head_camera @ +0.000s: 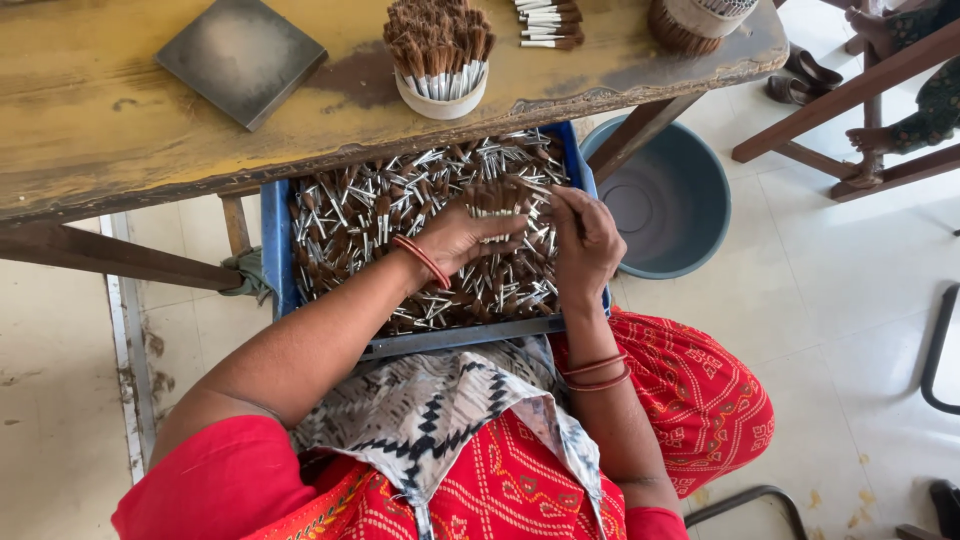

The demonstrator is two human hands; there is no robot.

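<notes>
While both hands work low under the table edge, much stays hidden:
hidden: far end of the blue crate (276, 240) runs under the yellow table (120, 130); near rim covered by patterned cloth (430, 400) on the lap.
hard to tell: single brush heads (370, 210) in the crate, a tangle of metal ferrules and brown bristle.
left hand (455, 235): over crate middle, fingers curled round a small bundle of brush heads (497, 198), bristle ends up; grip closed on it.
right hand (585, 240): at crate's right side, back to camera, fingertips meet the bundle's right edge; pinching or only touching, cannot tell.
bundle position: between both hands, just above the loose heap.
table top: white cup of brush heads (440, 55), dark square slab (240, 55).
floor: grey-blue bucket (670, 195) right of crate.
cut off: another person's feet (880, 85), top right.
</notes>
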